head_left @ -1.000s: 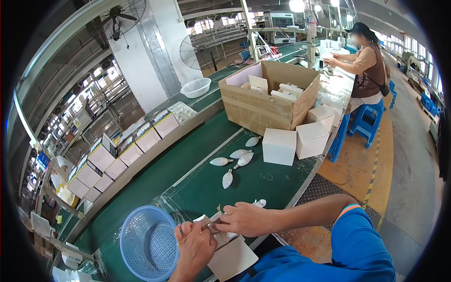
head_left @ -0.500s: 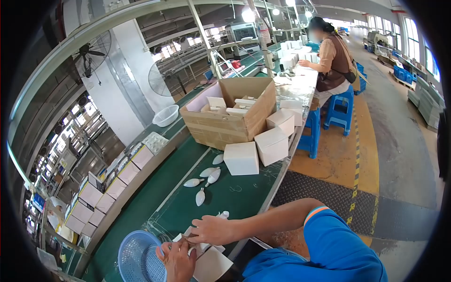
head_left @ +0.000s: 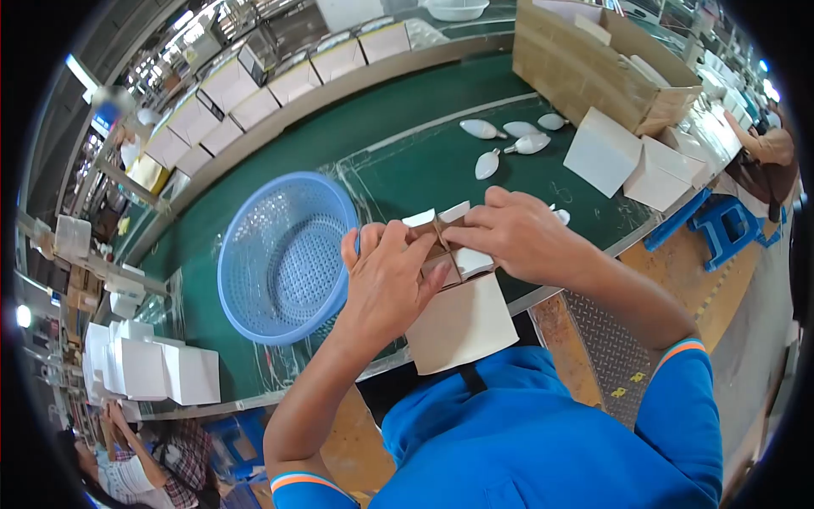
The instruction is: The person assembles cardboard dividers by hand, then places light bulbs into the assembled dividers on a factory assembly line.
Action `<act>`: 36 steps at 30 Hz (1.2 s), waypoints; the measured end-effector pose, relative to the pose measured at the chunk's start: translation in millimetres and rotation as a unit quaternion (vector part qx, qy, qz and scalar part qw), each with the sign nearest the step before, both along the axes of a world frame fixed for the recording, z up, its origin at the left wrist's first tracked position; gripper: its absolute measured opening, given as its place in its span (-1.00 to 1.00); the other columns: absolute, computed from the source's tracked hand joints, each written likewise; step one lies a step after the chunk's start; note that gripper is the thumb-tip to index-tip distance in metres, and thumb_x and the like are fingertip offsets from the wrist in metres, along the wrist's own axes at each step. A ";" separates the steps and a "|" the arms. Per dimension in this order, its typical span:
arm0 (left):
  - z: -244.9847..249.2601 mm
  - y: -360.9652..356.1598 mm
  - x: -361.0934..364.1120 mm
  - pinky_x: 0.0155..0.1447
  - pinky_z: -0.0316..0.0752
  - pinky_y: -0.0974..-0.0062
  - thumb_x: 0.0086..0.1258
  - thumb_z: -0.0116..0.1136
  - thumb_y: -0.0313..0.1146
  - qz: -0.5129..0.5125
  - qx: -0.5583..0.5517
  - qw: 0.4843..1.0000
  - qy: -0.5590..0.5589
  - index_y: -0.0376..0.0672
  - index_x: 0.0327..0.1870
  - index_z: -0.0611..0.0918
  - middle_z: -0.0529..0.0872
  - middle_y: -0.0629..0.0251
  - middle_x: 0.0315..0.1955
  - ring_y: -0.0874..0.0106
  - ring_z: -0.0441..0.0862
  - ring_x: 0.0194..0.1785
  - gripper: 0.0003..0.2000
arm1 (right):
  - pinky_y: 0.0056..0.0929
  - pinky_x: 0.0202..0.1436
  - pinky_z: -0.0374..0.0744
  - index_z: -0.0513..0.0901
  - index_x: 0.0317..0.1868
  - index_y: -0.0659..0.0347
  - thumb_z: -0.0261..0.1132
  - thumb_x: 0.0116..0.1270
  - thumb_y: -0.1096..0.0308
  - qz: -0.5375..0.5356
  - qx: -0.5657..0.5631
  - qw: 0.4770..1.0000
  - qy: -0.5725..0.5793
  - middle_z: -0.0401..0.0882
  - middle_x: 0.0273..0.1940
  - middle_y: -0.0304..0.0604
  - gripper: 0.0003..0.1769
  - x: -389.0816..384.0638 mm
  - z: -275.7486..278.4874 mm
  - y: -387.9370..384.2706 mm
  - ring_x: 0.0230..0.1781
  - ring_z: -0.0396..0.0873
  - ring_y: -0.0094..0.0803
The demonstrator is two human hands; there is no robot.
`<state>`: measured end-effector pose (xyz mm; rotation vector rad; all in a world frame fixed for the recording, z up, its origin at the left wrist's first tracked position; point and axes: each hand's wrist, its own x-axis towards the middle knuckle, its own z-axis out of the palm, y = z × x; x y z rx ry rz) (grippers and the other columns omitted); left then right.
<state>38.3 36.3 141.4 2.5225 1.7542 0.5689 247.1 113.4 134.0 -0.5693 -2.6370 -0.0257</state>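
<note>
A small white carton (head_left: 462,327) stands open at the bench's near edge, its lid flap hanging toward my body. Inside it is a brown cardboard divider (head_left: 440,246) that forms crossed compartments. My left hand (head_left: 381,280) pinches the divider from the left, thumb toward the near side. From the right, my right hand (head_left: 530,237) has its fingertips closed on the divider and the box's far edge. Several white candle-shaped bulbs (head_left: 487,164) lie loose beyond the right hand. Another white piece (head_left: 560,215) is partly hidden behind that hand.
A blue perforated basket (head_left: 305,263) sits left of the box on the green bench (head_left: 398,127). White boxes (head_left: 602,153) and a large brown carton (head_left: 577,68) stand at the right. More white boxes (head_left: 191,373) stand at left. People sit at both sides.
My view has swung left and down, bringing the whole basket and the left-hand boxes into sight. Both hands now work at the divider, which shows plainly inside the open carton.
</note>
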 end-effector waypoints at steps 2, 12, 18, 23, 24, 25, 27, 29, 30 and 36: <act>0.5 1.6 -2.5 0.27 0.07 0.05 0.28 0.22 -0.24 -0.009 -0.011 1.000 -0.021 -0.16 0.02 0.64 0.52 0.21 -0.12 0.19 0.38 0.10 -0.67 | -0.37 -0.17 0.50 0.67 -0.02 0.08 0.28 0.08 0.44 -0.002 -0.010 1.000 -0.008 0.62 -0.24 -0.34 -0.61 0.1 3.6 -0.9 -0.26 0.43 -0.33; 2.1 -13.8 -31.1 0.20 0.18 0.24 0.22 0.23 -0.38 0.000 0.041 0.995 -0.093 -0.16 -0.10 0.65 0.60 0.24 -0.12 0.21 0.49 0.07 -0.77 | -0.38 -0.16 0.50 0.66 -0.03 0.20 0.26 0.08 0.47 -0.016 -0.019 1.000 -0.019 0.60 -0.19 -0.30 -0.63 0.0 5.0 -4.4 -0.26 0.43 -0.34; -5.4 -19.4 -40.1 0.21 0.15 0.17 0.08 0.36 -0.40 -0.001 0.048 0.996 -0.072 -0.16 -0.15 0.64 0.60 0.29 -0.14 0.22 0.49 0.10 -0.72 | -0.41 -0.25 0.49 0.68 -0.06 0.27 0.26 0.05 0.45 -0.002 0.010 1.000 -0.004 0.60 -0.31 -0.28 -0.63 -2.4 5.8 -3.3 -0.26 0.43 -0.36; -2.2 -9.8 -35.2 0.27 0.13 0.09 0.10 0.37 -0.35 0.017 0.038 0.998 -0.042 -0.18 -0.10 0.64 0.62 0.28 -0.11 0.18 0.49 0.11 -0.67 | -0.39 -0.19 0.51 0.68 -0.07 0.26 0.28 0.05 0.47 0.004 -0.002 1.000 -0.012 0.63 -0.26 -0.28 -0.64 0.4 8.4 -4.7 -0.26 0.44 -0.35; -4.2 -6.5 -37.6 0.31 0.10 0.13 0.14 0.35 -0.29 0.022 0.027 0.998 -0.047 -0.18 -0.06 0.64 0.63 0.25 -0.09 0.18 0.48 0.14 -0.66 | -0.40 -0.23 0.51 0.68 -0.08 0.29 0.27 0.04 0.47 0.012 0.000 1.000 0.003 0.63 -0.31 -0.25 -0.64 0.4 7.8 -4.0 -0.26 0.44 -0.34; -4.7 -3.6 -39.9 0.34 0.08 0.16 0.18 0.33 -0.24 0.027 0.017 0.998 -0.051 -0.17 -0.01 0.64 0.64 0.22 -0.07 0.18 0.47 0.16 -0.63 | -0.40 -0.23 0.51 0.68 -0.08 0.29 0.27 0.04 0.47 0.012 0.000 1.000 0.003 0.63 -0.31 -0.25 -0.64 0.4 7.1 -3.7 -0.26 0.44 -0.34; 3.0 4.1 -43.7 0.35 0.07 0.15 0.21 0.31 -0.22 0.023 -0.044 0.997 -0.059 -0.18 0.01 0.63 0.64 0.20 -0.07 0.19 0.48 0.16 -0.62 | -0.39 -0.23 0.52 0.68 -0.09 0.31 0.28 0.04 0.47 0.010 0.000 1.000 0.006 0.64 -0.31 -0.24 -0.64 0.1 6.2 -3.2 -0.26 0.45 -0.34; 6.4 6.1 -43.8 0.36 0.05 0.13 0.24 0.29 -0.20 0.018 -0.104 0.992 -0.065 -0.18 0.04 0.63 0.64 0.18 -0.07 0.20 0.48 0.15 -0.61 | -0.39 -0.23 0.52 0.68 -0.09 0.31 0.28 0.05 0.47 0.012 -0.001 1.000 0.006 0.64 -0.30 -0.24 -0.65 0.4 6.1 -3.4 -0.26 0.45 -0.34; 6.9 6.3 -43.3 0.36 0.05 0.13 0.25 0.28 -0.21 0.007 -0.091 0.995 -0.040 -0.19 0.04 0.63 0.65 0.17 -0.08 0.21 0.49 0.14 -0.63 | -0.39 -0.22 0.52 0.68 -0.09 0.31 0.28 0.05 0.47 0.013 -0.004 1.000 0.006 0.64 -0.30 -0.24 -0.65 0.8 6.0 -3.4 -0.26 0.46 -0.34; -3.3 13.1 -51.9 0.30 0.13 0.09 0.26 0.26 -0.30 -0.016 -0.076 0.997 -0.009 -0.19 0.02 0.64 0.67 0.16 -0.17 0.25 0.53 0.05 -0.67 | -0.39 -0.22 0.52 0.68 -0.12 0.31 0.27 0.06 0.46 0.011 -0.003 1.000 0.007 0.64 -0.31 -0.23 -0.68 1.4 5.0 -5.5 -0.26 0.45 -0.34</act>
